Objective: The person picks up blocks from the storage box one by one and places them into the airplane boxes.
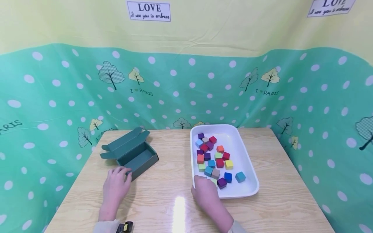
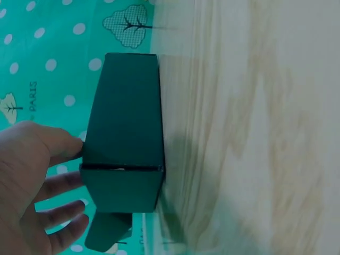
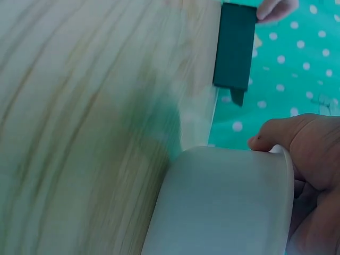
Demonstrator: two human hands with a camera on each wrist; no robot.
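A dark green cardboard box [image 1: 142, 168] stands on the left of the table with its lid [image 1: 126, 142] folded back. My left hand [image 1: 116, 184] is at the box's near corner, thumb and fingers about its edge; the left wrist view shows the thumb [image 2: 69, 146] against the rim and the fingertips partly hidden behind the wall. To the right lies a white tray [image 1: 247, 161] holding several coloured cubes, among them a yellow cube [image 1: 229, 164] and a purple cube [image 1: 221, 183]. My right hand [image 1: 207, 194] grips the tray's near left corner, its fingers curled over the rim and partly hidden.
The wooden table [image 1: 172, 161] separates box and tray. A teal cube [image 1: 240, 176] lies apart from the other cubes, near the tray's right wall. Behind the table hangs a green dotted cloth [image 1: 180, 87], and another side of it runs along the right.
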